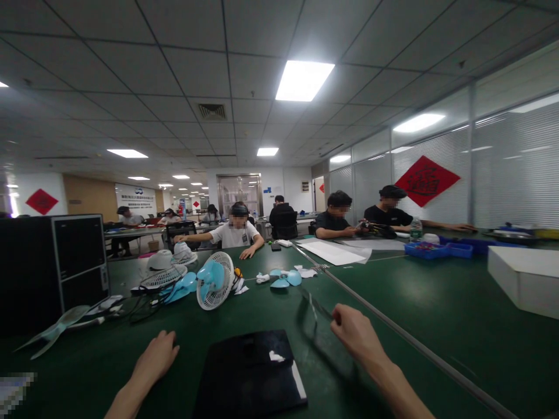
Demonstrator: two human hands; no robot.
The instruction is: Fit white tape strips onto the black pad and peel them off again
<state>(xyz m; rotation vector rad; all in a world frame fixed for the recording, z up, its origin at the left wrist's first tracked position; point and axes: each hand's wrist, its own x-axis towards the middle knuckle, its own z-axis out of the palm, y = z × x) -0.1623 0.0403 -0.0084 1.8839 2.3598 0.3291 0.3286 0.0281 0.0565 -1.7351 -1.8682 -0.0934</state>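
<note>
Left hand point(158, 352) relaxed, half-open, empty at the surface point(187, 323); right hand point(356, 331) closed, apparently pinching a clear strip point(313, 308), though blur makes this unsure. Strip is past the black case's point(244, 372) far right corner. Step looks like handling the strip; next move calls for a steady pinch.

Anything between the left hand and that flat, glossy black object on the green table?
Nothing visible: only a strip of green tabletop shows between the left hand and the flat, glossy black object.
</note>
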